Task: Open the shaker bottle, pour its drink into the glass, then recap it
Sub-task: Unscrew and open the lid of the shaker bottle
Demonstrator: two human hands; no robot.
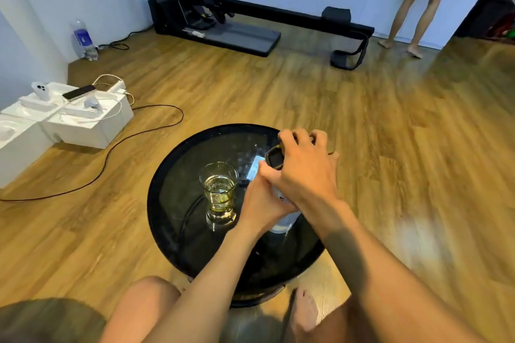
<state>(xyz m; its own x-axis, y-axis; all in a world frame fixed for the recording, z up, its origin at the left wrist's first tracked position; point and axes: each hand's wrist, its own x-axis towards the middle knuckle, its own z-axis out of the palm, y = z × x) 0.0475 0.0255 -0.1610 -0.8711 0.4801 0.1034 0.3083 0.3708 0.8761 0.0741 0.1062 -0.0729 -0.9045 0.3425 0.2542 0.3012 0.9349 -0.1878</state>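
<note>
From the head view, we are curling our left grip (263,202) round the middle of the white bottle (284,221), which is standing on the round black worktop (170,220). Our right grip (303,167) is clasping the dark cap (274,159) on top of it, fingers curled over the rim. The glass (219,192), partly filled with pale yellow drink, is standing just left of the left grip.

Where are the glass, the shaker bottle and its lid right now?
glass (219,189): head view, on its side wall at mid-height.
shaker bottle (285,221): head view, on the white lower body below the left hand (262,205).
lid (274,159): head view, on the dark cap's side beneath the right hand (303,170).
</note>
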